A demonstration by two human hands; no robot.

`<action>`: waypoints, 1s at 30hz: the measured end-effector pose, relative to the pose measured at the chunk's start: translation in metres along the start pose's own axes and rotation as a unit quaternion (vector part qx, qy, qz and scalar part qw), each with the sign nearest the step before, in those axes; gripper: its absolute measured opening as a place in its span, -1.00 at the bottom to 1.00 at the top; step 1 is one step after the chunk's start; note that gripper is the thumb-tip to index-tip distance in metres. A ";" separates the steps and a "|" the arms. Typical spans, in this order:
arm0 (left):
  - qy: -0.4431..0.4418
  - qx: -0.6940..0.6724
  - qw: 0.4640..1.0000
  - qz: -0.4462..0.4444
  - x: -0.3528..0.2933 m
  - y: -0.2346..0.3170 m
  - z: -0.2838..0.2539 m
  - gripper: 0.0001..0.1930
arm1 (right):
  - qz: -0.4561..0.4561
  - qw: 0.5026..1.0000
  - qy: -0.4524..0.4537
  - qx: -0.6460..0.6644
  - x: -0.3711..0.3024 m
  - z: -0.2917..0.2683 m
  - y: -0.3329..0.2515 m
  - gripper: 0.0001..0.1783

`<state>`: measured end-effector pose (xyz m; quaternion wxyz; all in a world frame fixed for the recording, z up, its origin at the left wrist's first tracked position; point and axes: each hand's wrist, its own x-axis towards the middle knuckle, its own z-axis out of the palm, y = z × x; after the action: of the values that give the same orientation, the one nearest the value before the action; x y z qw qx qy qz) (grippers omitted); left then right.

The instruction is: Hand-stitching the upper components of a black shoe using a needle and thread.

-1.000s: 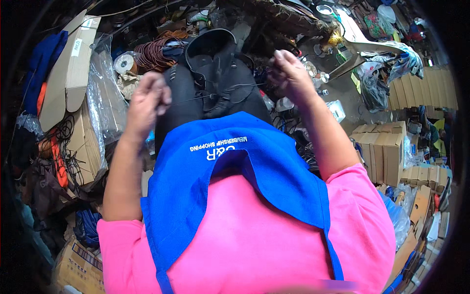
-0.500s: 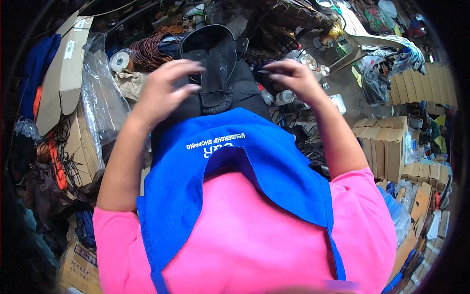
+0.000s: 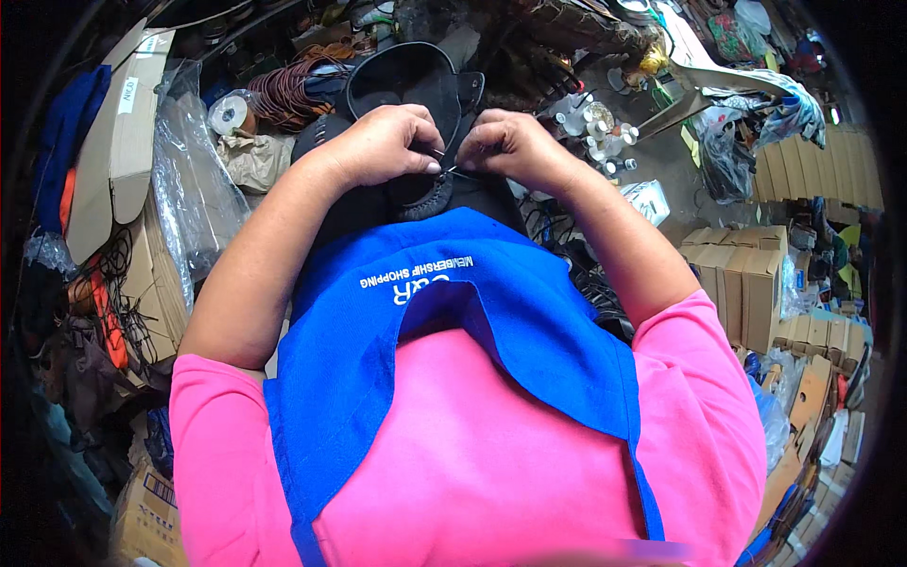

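Observation:
On my lap lies a black shoe [image 3: 425, 202] with a thick hand-stitched seam round its toe, which is the end nearest me. Its wide black collar [image 3: 402, 59] stands up at the far end, with a strap on the right. Over the toe, my left hand [image 3: 395, 144] is closed in a pinch, a thin dark sliver showing by its fingertips. Just right of it, my right hand [image 3: 515, 149] pinches a thin thread [image 3: 452, 170] that runs low between the two hands. The fingers cover the middle of the shoe.
A blue apron [image 3: 350, 312] covers my front. To the left stand cardboard sheets [image 3: 118, 142], clear plastic [image 3: 194, 180] and a white spool [image 3: 228, 116]. Coiled brown cord [image 3: 283, 93] lies farther back. On the right are several small bottles [image 3: 605, 132] and stacked cardboard [image 3: 742, 283].
Both hands have come inward from either side and now meet over the shoe's toe. Fingers that were apart on the left hand are now pinched together.

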<state>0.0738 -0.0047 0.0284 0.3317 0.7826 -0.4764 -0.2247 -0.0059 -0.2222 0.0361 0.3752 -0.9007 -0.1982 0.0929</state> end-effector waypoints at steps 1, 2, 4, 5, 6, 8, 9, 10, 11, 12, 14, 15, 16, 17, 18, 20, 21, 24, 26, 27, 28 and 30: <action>0.001 -0.020 1.000 0.000 0.000 -0.002 0.002 -0.77 | -0.004 1.000 0.010 0.018 -0.001 0.005 0.001 -0.82; 0.000 -0.040 0.999 0.001 0.000 -0.002 0.003 -0.77 | -0.007 0.999 0.020 0.037 -0.003 0.011 0.004 -0.83; -0.015 -0.047 0.999 -0.001 0.000 -0.003 0.003 -0.76 | 0.002 0.997 0.035 0.072 -0.008 0.017 0.008 -0.81; -0.030 -0.052 0.998 -0.004 -0.001 -0.003 0.001 -0.76 | 0.004 0.997 0.054 0.061 -0.012 0.020 0.007 -0.81; -0.030 -0.053 0.998 -0.004 -0.002 -0.003 0.000 -0.76 | 0.006 0.996 0.073 0.050 -0.015 0.022 0.004 -0.80; -0.065 -0.039 0.997 -0.002 -0.003 -0.005 -0.001 -0.74 | -0.005 0.996 0.084 0.031 -0.019 0.025 -0.001 -0.80; -0.065 -0.040 0.997 -0.001 -0.004 -0.005 -0.002 -0.74 | -0.011 0.996 0.088 0.018 -0.021 0.026 -0.004 -0.79; -0.075 -0.031 0.997 -0.001 -0.004 -0.005 -0.002 -0.73 | -0.018 0.996 0.093 0.006 -0.022 0.026 -0.005 -0.78; -0.086 -0.022 0.996 0.000 -0.004 -0.005 -0.002 -0.72 | -0.036 0.995 0.086 -0.025 -0.024 0.025 -0.006 -0.75; -0.086 -0.022 0.996 0.000 -0.004 -0.004 -0.002 -0.72 | -0.035 0.995 0.086 -0.026 -0.024 0.024 -0.008 -0.75; -0.101 -0.015 0.995 -0.006 -0.005 -0.001 -0.002 -0.65 | -0.060 0.994 0.072 -0.063 -0.024 0.022 -0.012 -0.75; -0.101 -0.016 0.995 -0.005 -0.005 -0.001 -0.002 -0.65 | -0.059 0.994 0.072 -0.063 -0.023 0.021 -0.014 -0.75; -0.106 -0.013 0.994 -0.008 -0.004 -0.001 -0.001 -0.64 | -0.058 0.991 0.044 -0.114 -0.022 0.018 -0.017 -0.78; -0.111 -0.010 0.994 -0.012 -0.005 -0.001 -0.001 -0.63 | -0.056 0.985 0.016 -0.164 -0.020 0.016 -0.022 -0.80; -0.111 -0.010 0.994 -0.012 -0.005 -0.001 -0.001 -0.63 | -0.056 0.985 0.015 -0.164 -0.019 0.013 -0.028 -0.80; -0.109 0.006 0.994 -0.014 -0.006 0.001 0.000 -0.65 | -0.077 0.956 -0.037 -0.282 -0.015 0.008 -0.043 -0.82; -0.110 0.006 0.994 -0.013 -0.006 0.000 0.001 -0.65 | -0.076 0.956 -0.037 -0.282 -0.011 0.007 -0.049 -0.82; -0.059 0.032 0.997 0.031 -0.007 -0.002 0.002 -0.72 | -0.081 0.930 -0.067 -0.351 -0.001 0.011 -0.059 -0.81; 0.008 -0.011 1.000 0.026 -0.006 -0.002 0.004 -0.76 | -0.074 0.920 -0.094 -0.373 0.004 0.014 -0.059 -0.81; 0.030 -0.029 0.999 0.009 -0.006 -0.004 0.007 -0.74 | -0.071 0.922 -0.092 -0.370 0.004 0.017 -0.058 -0.81; 0.032 -0.029 0.999 0.009 -0.005 -0.007 0.009 -0.74 | -0.072 0.921 -0.093 -0.371 0.004 0.020 -0.056 -0.81; 0.082 -0.021 0.995 0.048 -0.004 -0.011 0.010 -0.70 | -0.038 0.942 -0.062 -0.328 0.006 0.024 -0.052 -0.81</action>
<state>0.0718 -0.0007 0.0133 0.3965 0.7673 -0.4799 -0.1537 -0.0232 -0.1708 0.0564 0.0496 -0.9580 -0.2749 0.0643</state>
